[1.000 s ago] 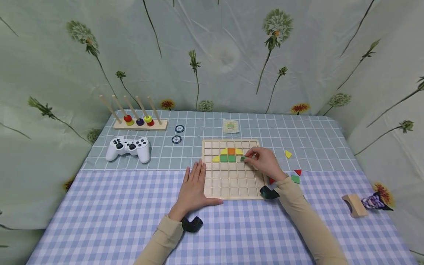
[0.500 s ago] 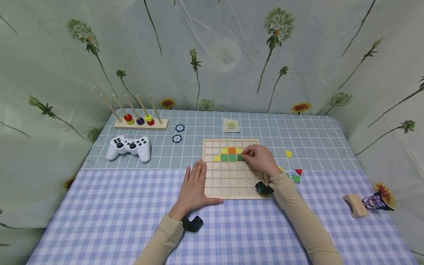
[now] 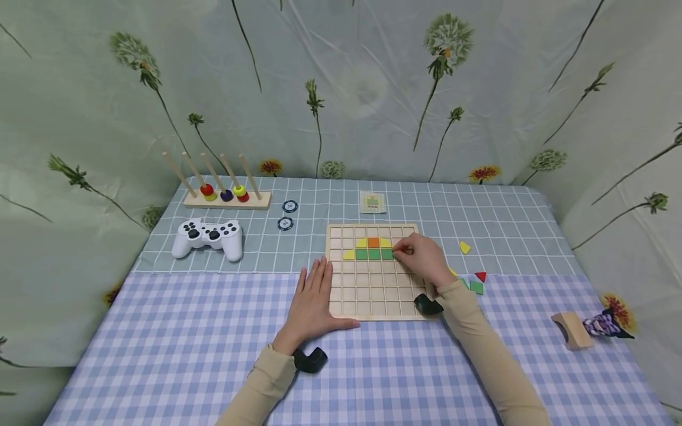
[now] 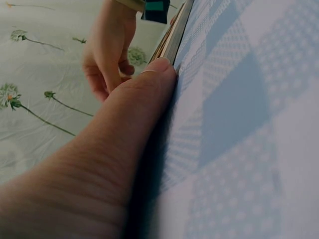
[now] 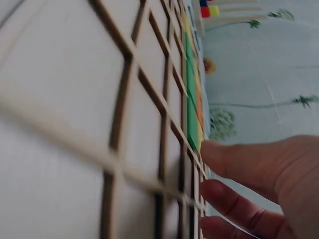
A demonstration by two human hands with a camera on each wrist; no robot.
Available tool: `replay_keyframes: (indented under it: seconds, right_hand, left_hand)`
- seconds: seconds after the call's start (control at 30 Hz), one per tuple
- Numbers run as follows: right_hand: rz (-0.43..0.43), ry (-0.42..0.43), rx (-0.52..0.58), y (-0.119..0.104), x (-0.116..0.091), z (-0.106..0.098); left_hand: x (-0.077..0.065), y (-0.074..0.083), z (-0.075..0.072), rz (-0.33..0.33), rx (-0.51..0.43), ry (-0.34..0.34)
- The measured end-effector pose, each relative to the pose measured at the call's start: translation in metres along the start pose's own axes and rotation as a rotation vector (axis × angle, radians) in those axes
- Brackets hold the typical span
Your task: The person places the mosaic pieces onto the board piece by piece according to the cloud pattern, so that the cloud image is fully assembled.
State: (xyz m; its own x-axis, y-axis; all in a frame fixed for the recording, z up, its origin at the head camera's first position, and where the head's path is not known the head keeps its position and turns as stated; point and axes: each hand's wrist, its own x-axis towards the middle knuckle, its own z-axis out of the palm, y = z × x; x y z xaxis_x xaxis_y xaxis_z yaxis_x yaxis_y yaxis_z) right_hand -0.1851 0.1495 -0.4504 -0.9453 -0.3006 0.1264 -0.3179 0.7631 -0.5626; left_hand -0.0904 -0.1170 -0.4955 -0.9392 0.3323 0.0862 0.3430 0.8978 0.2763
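Observation:
A wooden grid board (image 3: 367, 290) lies in the middle of the table. In it, a row of three green square tiles (image 3: 374, 254) has a yellow tile (image 3: 348, 254) at its left end. Above them sits an orange square tile (image 3: 373, 242) between two yellow tiles. My left hand (image 3: 313, 302) lies flat with straight fingers along the board's left edge, its thumb at the front left corner. My right hand (image 3: 423, 259) has its fingertips at the right end of the green row; in the right wrist view, the thumb (image 5: 244, 159) and fingers are apart with no tile between them.
Loose yellow, red and green tiles (image 3: 476, 287) lie right of the board, some partly behind the right wrist. A pattern card (image 3: 372, 202) is behind it. On the left are a white game controller (image 3: 208, 238), two chips (image 3: 285, 223) and a peg stand (image 3: 229, 201); a wooden arch block (image 3: 572, 330) lies right.
My right hand has brought a green tile left into the board beside the other greens, and its fingertips have then shifted slightly right, off the tile. The left hand has stayed put.

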Motion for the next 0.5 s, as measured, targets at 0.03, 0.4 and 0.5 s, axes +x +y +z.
replay_keyframes:
  seconds: [0.03, 0.4, 0.5]
  right_hand:
    - [0.009, 0.004, 0.015, 0.002, -0.003, -0.003]
    - [0.093, -0.008, 0.048, 0.038, -0.038, -0.042]
    - [0.095, -0.062, 0.045, 0.045, -0.046, -0.049]
  left_hand:
    - [0.000, 0.000, 0.000, 0.003, -0.002, 0.005]
    - [0.001, -0.002, 0.001, -0.012, -0.005, -0.026]
    - [0.001, -0.002, 0.002, -0.007, -0.003, -0.024]
